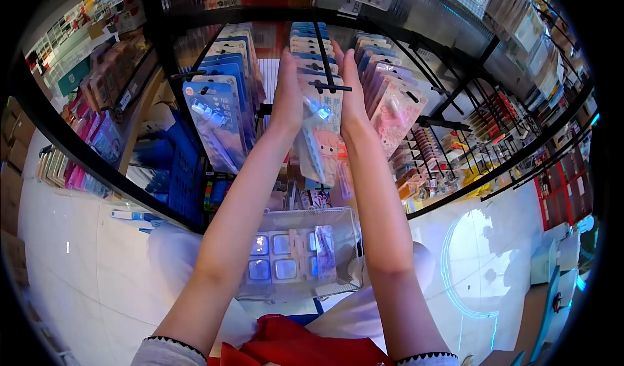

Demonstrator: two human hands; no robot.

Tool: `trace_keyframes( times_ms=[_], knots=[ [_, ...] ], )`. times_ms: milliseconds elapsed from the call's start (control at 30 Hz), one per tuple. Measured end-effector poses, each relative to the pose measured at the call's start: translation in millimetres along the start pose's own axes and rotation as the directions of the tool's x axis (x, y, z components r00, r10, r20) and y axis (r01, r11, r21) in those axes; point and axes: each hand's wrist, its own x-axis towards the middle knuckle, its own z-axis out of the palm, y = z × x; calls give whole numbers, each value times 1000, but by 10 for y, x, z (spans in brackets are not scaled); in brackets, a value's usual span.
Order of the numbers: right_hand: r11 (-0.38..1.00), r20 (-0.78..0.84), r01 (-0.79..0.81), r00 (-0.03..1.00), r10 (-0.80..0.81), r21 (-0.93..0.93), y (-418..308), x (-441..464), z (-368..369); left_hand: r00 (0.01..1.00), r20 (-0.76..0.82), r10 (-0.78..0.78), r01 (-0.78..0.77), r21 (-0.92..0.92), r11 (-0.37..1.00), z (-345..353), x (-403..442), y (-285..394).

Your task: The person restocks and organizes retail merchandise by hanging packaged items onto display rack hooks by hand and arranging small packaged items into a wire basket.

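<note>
A row of carded blister packs [323,135] hangs from a black metal display hook [335,88] straight ahead. The front pack is pale with a cartoon face and a long, slim item inside, whose kind I cannot make out. My left hand [288,96] lies along the left side of this row, palm inward and fingers stretched out toward the back. On the opposite side my right hand [351,93] is held the same way, its fingers partly hidden by the packs. The row sits between both palms, and neither hand is wrapped round a pack.
Blue-and-white packs [218,122] hang on the left and pink ones [398,116] on the right. Below my forearms is a clear plastic bin [348,226] with square-celled packs [285,268]. A black rack bar [149,203] curves across the front. Blue baskets [185,168] stand left.
</note>
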Motion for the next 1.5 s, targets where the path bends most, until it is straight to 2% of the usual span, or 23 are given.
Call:
trace_keyframes(
  times_ms=[100,133,233,367,433,467,500,600,700,800,833,900,1000,1133,1167,1233,1300,1367,1433,1467,1500],
  knots=[
    [1000,3,-12,1000,12,14,72,2,-84,990,-135,33,-29,31,999,170,-157,119],
    [1000,39,-1,999,2,-22,62,-29,-110,991,-131,-26,34,58,998,143,-193,146],
    [985,-27,80,996,-85,-153,0,-231,-83,975,-154,161,-115,270,956,128,-409,61],
    [946,90,183,982,-165,-266,38,-502,-123,981,-64,184,-138,433,891,64,-569,0],
    [963,12,143,990,-144,-230,-48,-673,74,983,-19,184,-149,506,850,32,-623,-73],
    [935,3,171,984,-179,-311,18,-665,59,981,-37,188,-153,439,885,0,-617,-152],
    [899,-2,198,976,-216,-390,54,-653,69,975,-50,216,-163,498,852,9,-632,-150],
    [941,-34,173,981,-191,-292,15,-643,119,946,-64,318,-208,632,747,11,-663,-118],
    [945,27,169,985,-168,-280,-72,-553,72,955,-7,296,-211,684,699,-36,-690,-63],
    [971,41,32,999,-23,-237,-92,-471,34,883,66,465,-235,920,315,-92,-730,-59],
    [971,40,-8,999,19,-239,-98,-453,32,884,68,463,-246,909,336,-108,-735,-69],
    [971,11,8,1000,-6,-241,-93,-478,35,885,67,460,-265,886,381,-119,-762,-80],
    [955,-1,48,999,-50,-292,-150,-594,78,987,-13,158,-114,634,765,-58,-881,-17],
    [908,-3,92,995,-103,-410,-384,-912,242,999,36,3,-23,559,829,122,-1174,147],
    [897,8,113,993,-121,-426,-418,-1000,281,995,94,-19,-42,607,793,118,-1246,175],
    [936,-51,17,998,-37,-352,-418,-1205,346,978,192,-79,-78,690,719,58,-1419,217],
    [951,-107,-34,994,0,-308,-338,-1402,388,971,201,-129,-44,682,730,-12,-1592,191],
    [920,-98,-62,995,25,-387,-53,-1586,284,969,182,-168,10,649,760,-121,-1756,76],
    [860,-109,-87,993,37,-503,185,-1724,195,941,74,-332,219,614,758,-255,-1960,16],
    [913,-110,-248,968,224,-324,258,-1729,124,901,33,-433,342,561,754,-308,-2030,22],
    [923,-147,-186,979,143,-336,335,-1699,66,848,0,-530,459,500,734,-360,-2077,30]
  ],
)
